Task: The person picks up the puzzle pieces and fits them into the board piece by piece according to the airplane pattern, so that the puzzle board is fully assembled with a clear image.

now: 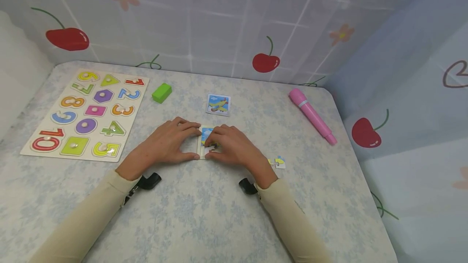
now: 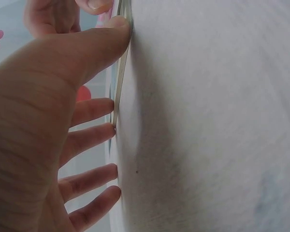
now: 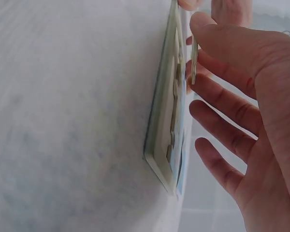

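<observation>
A small jigsaw tray point(image 1: 199, 146) with a pale rim and blue-sky pieces lies mid-table between the two hands. My left hand point(image 1: 166, 143) holds it along the left side, thumb at the near corner and fingertips at the far one. Over the tray, my right hand point(image 1: 234, 145) pinches a thin jigsaw piece point(image 3: 194, 65) between thumb and fingers. In the right wrist view the piece stands on edge beside the tray's bare recess, and its printed face is hidden. Loose jigsaw pieces point(image 1: 280, 162) lie right of the right wrist, one partly covered by it.
Behind the tray sits an airplane picture card point(image 1: 218, 105). A green block point(image 1: 162, 93) and a number-and-shape peg board point(image 1: 85, 117) are at the left. On the right lies a pink toy microphone point(image 1: 312, 116). Printed curtains point(image 1: 219, 23) hang past the table's far edge.
</observation>
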`<state>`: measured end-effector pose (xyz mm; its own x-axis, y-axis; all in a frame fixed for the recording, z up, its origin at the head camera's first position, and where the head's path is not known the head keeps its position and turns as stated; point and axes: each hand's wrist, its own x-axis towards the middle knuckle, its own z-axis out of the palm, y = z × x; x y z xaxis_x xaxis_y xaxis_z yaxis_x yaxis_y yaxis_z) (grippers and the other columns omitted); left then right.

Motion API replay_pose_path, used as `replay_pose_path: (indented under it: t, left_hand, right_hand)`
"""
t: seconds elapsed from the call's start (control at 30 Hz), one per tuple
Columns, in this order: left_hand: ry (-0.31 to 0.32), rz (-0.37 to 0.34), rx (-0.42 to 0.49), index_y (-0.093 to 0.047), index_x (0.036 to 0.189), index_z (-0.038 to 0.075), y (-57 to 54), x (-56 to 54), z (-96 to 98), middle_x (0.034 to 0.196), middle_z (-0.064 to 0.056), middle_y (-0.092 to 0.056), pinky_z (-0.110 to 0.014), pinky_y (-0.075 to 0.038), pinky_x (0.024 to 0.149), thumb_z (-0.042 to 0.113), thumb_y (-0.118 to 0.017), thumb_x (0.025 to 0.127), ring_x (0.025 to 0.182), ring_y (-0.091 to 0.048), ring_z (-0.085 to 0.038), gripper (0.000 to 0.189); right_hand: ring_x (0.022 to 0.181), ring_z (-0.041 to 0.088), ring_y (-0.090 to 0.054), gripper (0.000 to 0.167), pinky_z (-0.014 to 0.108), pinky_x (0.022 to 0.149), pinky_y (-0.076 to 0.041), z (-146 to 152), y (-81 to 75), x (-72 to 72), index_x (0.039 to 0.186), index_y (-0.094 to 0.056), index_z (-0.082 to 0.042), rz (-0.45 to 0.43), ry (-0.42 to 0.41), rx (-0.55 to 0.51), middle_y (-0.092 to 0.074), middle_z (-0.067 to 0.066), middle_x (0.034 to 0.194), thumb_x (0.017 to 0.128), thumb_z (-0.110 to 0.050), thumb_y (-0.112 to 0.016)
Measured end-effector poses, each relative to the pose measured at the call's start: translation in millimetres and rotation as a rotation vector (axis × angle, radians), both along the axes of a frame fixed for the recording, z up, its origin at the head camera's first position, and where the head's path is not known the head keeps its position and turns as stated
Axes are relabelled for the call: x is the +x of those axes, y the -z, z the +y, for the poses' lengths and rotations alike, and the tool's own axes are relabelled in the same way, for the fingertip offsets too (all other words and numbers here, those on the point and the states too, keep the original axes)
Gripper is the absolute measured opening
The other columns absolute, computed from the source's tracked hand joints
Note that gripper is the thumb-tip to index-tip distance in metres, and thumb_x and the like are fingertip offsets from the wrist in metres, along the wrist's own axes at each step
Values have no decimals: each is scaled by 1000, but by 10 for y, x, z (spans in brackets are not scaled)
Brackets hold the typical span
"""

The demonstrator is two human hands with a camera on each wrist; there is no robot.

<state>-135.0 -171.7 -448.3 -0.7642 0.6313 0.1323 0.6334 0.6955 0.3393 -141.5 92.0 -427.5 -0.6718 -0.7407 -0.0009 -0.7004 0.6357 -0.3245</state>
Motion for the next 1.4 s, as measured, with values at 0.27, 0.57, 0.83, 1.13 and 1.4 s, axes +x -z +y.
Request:
replay_pose_path:
  t: [0.27, 0.57, 0.83, 1.13, 1.4]
  left_hand:
    - [9, 16, -7, -69, 142, 14, 0, -6, 7, 159, -4, -56, -55, -52, 100, 61, -85, 86, 136, -52, -30, 74]
    - [9, 18, -7, -69, 141, 14, -12, -6, 12, 159, -5, -57, -55, -52, 99, 60, -85, 87, 136, -52, -31, 73]
    - [12, 21, 0, -70, 140, 13, -21, -12, 9, 158, -6, -57, -56, -52, 98, 59, -86, 86, 135, -53, -32, 73]
    - [8, 22, 9, -70, 139, 14, -2, -12, 2, 158, -6, -58, -56, -52, 98, 60, -86, 86, 135, -53, -32, 72]
    - [1, 15, -6, -69, 141, 15, 17, -11, -2, 158, -5, -57, -56, -52, 99, 62, -85, 87, 136, -53, -31, 73]
  right_hand:
    - [117, 20, -62, 27, 42, 101, -50, -55, 5, 20, 116, -80, -23, 6, 5, 29, -69, -2, 122, 96, -41, -84]
    - [119, 22, -62, 26, 43, 101, -50, -114, 4, 48, 115, -78, -21, 15, 8, 20, -68, -1, 122, 96, -38, -84]
    - [120, 22, -62, 25, 43, 101, -50, -131, 10, 42, 111, -79, -21, 31, 10, 21, -67, -1, 121, 96, -40, -83]
    - [117, 21, -63, 24, 41, 101, -51, -103, 8, 33, 115, -80, -21, 13, -8, 15, -67, -1, 122, 99, -39, -81]
    - [112, 17, -63, 30, 37, 95, -52, -17, 9, 39, 124, -79, -20, -26, 37, -7, -71, -4, 122, 99, -37, -81]
